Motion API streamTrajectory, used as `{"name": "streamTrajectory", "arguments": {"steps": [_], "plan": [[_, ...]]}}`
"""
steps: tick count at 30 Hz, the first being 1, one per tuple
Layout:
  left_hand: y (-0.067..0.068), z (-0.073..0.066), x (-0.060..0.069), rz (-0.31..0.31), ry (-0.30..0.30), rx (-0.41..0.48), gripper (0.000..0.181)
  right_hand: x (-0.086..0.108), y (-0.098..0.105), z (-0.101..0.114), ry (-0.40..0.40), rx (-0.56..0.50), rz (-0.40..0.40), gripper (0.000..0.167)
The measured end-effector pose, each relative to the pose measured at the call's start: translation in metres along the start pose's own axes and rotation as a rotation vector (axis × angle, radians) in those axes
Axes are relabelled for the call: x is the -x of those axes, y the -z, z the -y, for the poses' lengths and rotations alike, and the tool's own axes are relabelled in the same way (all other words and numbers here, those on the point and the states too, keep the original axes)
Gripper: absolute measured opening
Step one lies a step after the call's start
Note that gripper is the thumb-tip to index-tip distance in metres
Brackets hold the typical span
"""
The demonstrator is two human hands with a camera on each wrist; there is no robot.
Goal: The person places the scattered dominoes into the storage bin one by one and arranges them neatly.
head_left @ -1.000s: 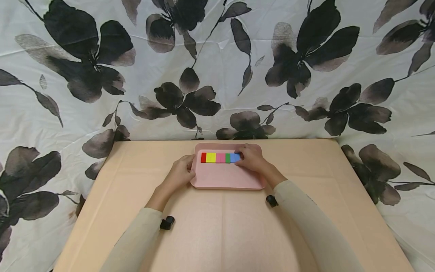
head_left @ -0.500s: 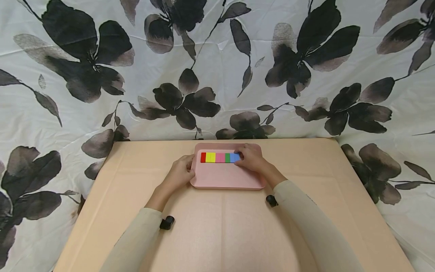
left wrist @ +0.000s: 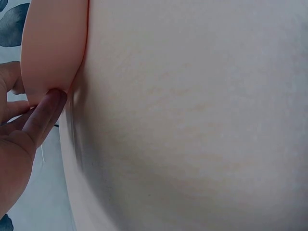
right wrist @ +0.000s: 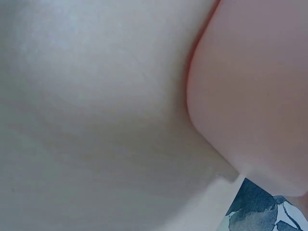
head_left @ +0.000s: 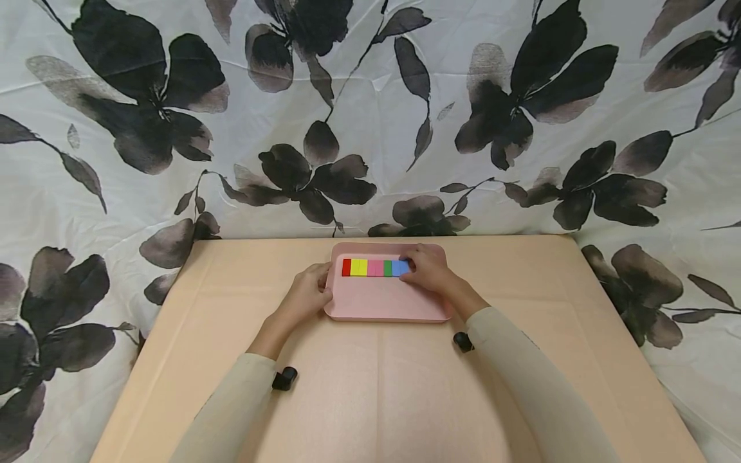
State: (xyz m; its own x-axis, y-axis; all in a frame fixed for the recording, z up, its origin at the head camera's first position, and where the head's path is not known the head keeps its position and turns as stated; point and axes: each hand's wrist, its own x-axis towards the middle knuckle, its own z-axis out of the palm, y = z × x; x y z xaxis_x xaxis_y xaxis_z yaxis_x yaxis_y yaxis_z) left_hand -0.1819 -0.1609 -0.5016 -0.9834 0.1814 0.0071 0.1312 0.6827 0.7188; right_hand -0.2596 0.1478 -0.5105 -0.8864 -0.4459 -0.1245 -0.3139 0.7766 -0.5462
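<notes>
A pink tray (head_left: 388, 305) lies on the table, with a straight row of small coloured blocks near its far side. From left to right come a red block (head_left: 346, 267), yellow blocks (head_left: 359, 267), pink blocks (head_left: 375, 267), a green block (head_left: 387, 268) and blue blocks (head_left: 399, 268). My left hand (head_left: 302, 294) grips the tray's left rim; in the left wrist view its fingers (left wrist: 45, 113) touch the tray's outer wall. At the row's right end my right hand (head_left: 430, 270) pinches a blue block between thumb and fingers, partly covering it. The right wrist view shows mostly the tray's side (right wrist: 250, 96).
The tray stands near the back edge of a light wooden table (head_left: 376, 386). Behind and around the table hangs a white cloth (head_left: 370, 96) with dark flowers. Both forearms, in pale sleeves, reach in from the front, with a small black camera (head_left: 285, 379) at the left wrist.
</notes>
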Motion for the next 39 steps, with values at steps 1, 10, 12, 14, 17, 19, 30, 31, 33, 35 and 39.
{"name": "streamTrajectory", "arguments": {"steps": [1, 10, 12, 14, 17, 19, 30, 31, 33, 35, 39], "plan": [[0.000, 0.000, 0.000, 0.001, 0.000, 0.002, 0.062, 0.000, 0.000, 0.000, -0.002, 0.002, -0.002, 0.048], [0.001, -0.001, -0.001, -0.004, -0.013, -0.007, 0.062, 0.002, 0.004, 0.003, -0.044, 0.008, 0.015, 0.052], [0.001, -0.001, -0.001, -0.001, -0.011, -0.005, 0.062, 0.003, 0.005, 0.003, -0.043, 0.005, 0.021, 0.053], [0.001, -0.002, -0.002, 0.002, -0.005, 0.000, 0.062, 0.004, 0.008, 0.003, -0.035, 0.006, 0.023, 0.055], [0.001, -0.002, -0.002, 0.008, 0.003, 0.006, 0.062, 0.008, 0.013, 0.001, -0.012, 0.006, 0.016, 0.058], [0.001, -0.002, -0.002, 0.014, 0.001, 0.002, 0.062, 0.012, 0.018, 0.000, -0.001, -0.005, 0.002, 0.060], [0.002, -0.003, -0.005, 0.013, 0.002, 0.012, 0.062, 0.045, 0.053, -0.008, -0.016, -0.113, -0.111, 0.058], [0.001, -0.003, -0.004, 0.018, 0.006, 0.014, 0.063, 0.048, 0.056, -0.009, -0.015, -0.108, -0.118, 0.058], [0.000, -0.002, -0.002, 0.026, 0.018, 0.026, 0.063, 0.053, 0.060, -0.012, -0.026, -0.119, -0.132, 0.057], [-0.002, 0.000, 0.000, 0.033, 0.024, 0.040, 0.064, 0.058, 0.063, -0.016, -0.035, -0.128, -0.143, 0.056], [0.000, 0.003, 0.004, 0.025, 0.023, 0.043, 0.065, 0.068, 0.068, -0.022, -0.052, -0.124, -0.159, 0.056]]}}
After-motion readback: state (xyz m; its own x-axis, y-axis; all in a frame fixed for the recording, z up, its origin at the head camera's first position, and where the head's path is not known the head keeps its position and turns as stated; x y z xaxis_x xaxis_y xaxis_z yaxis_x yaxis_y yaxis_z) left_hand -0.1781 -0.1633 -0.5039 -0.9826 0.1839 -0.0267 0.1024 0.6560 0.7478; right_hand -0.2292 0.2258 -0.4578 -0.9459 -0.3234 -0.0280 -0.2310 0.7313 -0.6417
